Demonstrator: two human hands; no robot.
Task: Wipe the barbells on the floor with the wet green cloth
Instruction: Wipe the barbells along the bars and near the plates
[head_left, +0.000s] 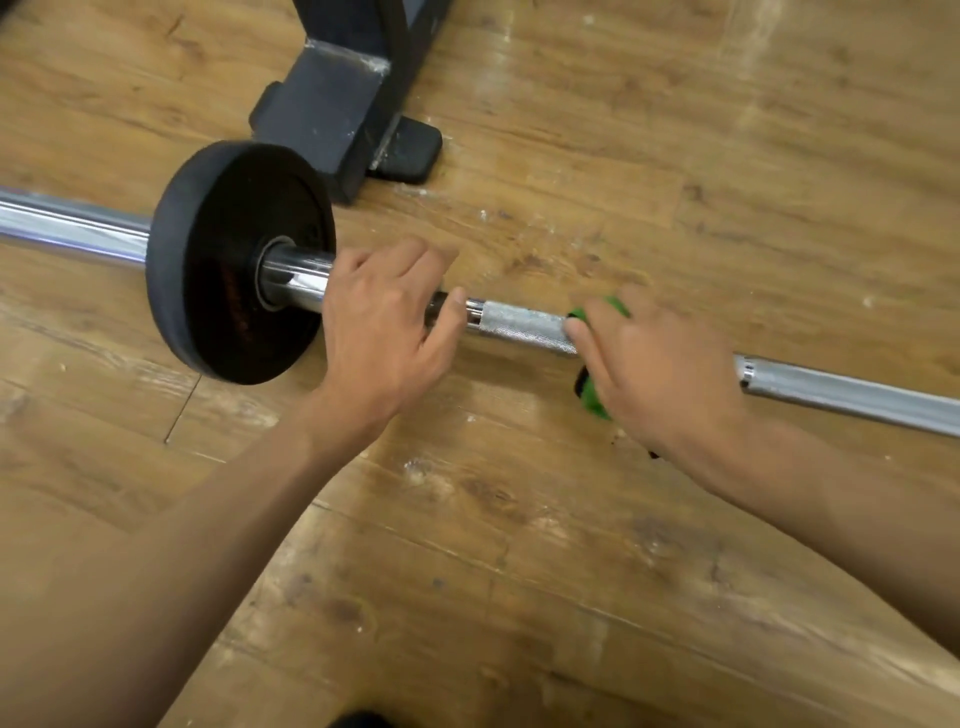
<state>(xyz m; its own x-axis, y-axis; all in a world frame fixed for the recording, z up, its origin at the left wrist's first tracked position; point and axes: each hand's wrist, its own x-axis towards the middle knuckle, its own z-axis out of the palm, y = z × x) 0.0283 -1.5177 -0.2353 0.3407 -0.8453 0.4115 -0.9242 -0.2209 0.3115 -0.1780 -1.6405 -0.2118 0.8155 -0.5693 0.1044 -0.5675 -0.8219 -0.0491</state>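
The barbell (524, 325) is a long, shiny silver bar. The part between your hands is rough with tiny bumps. The fat end near the round black plate (228, 270) is smooth like a mirror. The plate sits on the bar and stands on its edge on the brown wooden floor (519, 519).

The bar lies low over the floor in front of you. Its long way goes from your left to your right. In the picture it slopes a little down toward the right and runs off both sides.

Your left hand (384, 322) is curled over the bar near the plate, where the fat end meets the thin part. Your right hand (660, 369) is farther along, squeezing the green cloth (592, 397) around the bar (only small bits of green peek out by your fingers). Your two hands are apart, with bare rough bar between them. A black stand (332, 104) rests on the floor behind the plate.
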